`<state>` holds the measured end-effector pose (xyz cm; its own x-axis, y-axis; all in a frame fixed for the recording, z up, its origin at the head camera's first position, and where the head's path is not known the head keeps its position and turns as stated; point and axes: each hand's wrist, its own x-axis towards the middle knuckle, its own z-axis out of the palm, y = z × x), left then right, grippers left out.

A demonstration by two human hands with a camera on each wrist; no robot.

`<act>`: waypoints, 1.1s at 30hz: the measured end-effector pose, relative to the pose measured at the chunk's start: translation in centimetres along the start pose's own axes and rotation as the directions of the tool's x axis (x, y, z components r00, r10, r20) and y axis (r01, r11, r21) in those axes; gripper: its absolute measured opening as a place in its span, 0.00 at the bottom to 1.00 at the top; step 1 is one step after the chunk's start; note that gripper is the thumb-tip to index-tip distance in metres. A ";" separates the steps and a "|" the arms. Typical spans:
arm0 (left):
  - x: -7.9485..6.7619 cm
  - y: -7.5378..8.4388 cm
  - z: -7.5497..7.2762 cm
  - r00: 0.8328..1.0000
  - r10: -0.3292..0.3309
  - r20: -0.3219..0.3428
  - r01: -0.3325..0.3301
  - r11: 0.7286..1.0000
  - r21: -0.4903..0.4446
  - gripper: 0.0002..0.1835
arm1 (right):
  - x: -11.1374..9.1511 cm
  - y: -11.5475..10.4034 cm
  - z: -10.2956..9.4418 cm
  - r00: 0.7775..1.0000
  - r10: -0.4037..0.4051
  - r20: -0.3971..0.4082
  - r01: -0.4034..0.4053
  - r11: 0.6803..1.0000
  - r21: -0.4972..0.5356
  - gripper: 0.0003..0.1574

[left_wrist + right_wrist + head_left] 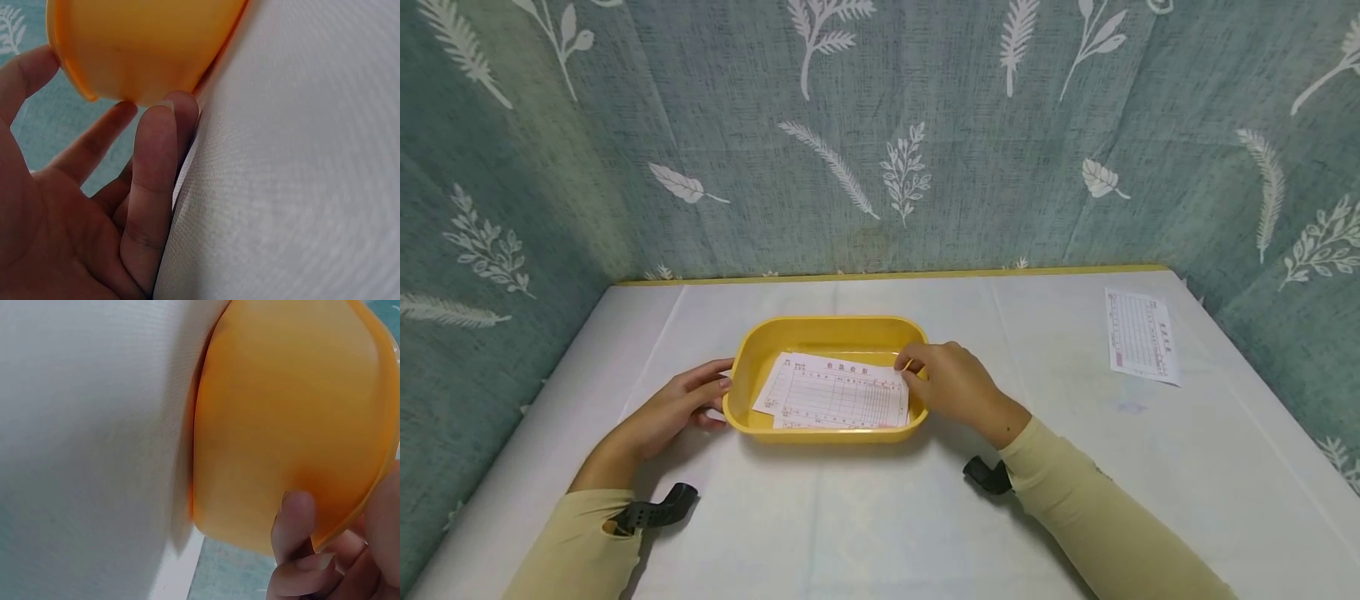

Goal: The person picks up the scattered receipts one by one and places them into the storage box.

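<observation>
A yellow plastic tub [827, 436] stands on the white-covered table, holding overlapping printed receipt slips [842, 396]. My left hand [677, 408] is at the tub's left end, its fingers loosely bent. In the left wrist view, fingertips of that left hand [75, 231] touch the rim and outer wall of the tub [144, 50]. Over the right end reaches my right hand [955, 383], thumb and forefinger pinching the top slip's upper right corner. The right wrist view shows the other fingers of this hand [312, 562] curled outside the tub wall [281, 412]; the slips are hidden there.
Another printed slip [1142, 333] lies alone toward the back right of the table [850, 517]. Leaf-patterned green cloth [880, 167] rises behind and at both sides. A black wrist device [662, 507] juts out by the left cuff, and another [988, 475] by the right.
</observation>
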<state>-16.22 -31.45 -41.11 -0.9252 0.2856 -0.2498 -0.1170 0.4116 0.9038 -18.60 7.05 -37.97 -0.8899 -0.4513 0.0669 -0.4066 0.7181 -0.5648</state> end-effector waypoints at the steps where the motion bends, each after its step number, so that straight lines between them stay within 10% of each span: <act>1: 0.0 0.0 0.0 1.000 0.002 -0.002 -0.002 1.000 0.000 0.32 | 0.0 0.0 0.0 1.000 -0.002 -0.001 0.002 1.000 -0.001 0.06; 24: -0.1 -0.5 0.3 1.000 -0.020 -0.007 0.020 1.000 0.000 0.33 | -0.2 0.2 0.3 0.996 -0.045 -0.078 0.034 0.990 -0.138 0.14; 33: 0.1 -0.4 0.2 1.000 -0.007 -0.005 0.007 1.000 -0.008 0.33 | -0.6 0.7 -0.8 0.979 -0.103 -0.178 0.099 0.994 -0.036 0.11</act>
<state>-16.23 -31.39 -41.55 -0.9263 0.2784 -0.2540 -0.1261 0.4063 0.9050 -18.50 8.20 -37.75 -0.8656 -0.4216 0.2703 -0.4996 0.6890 -0.5251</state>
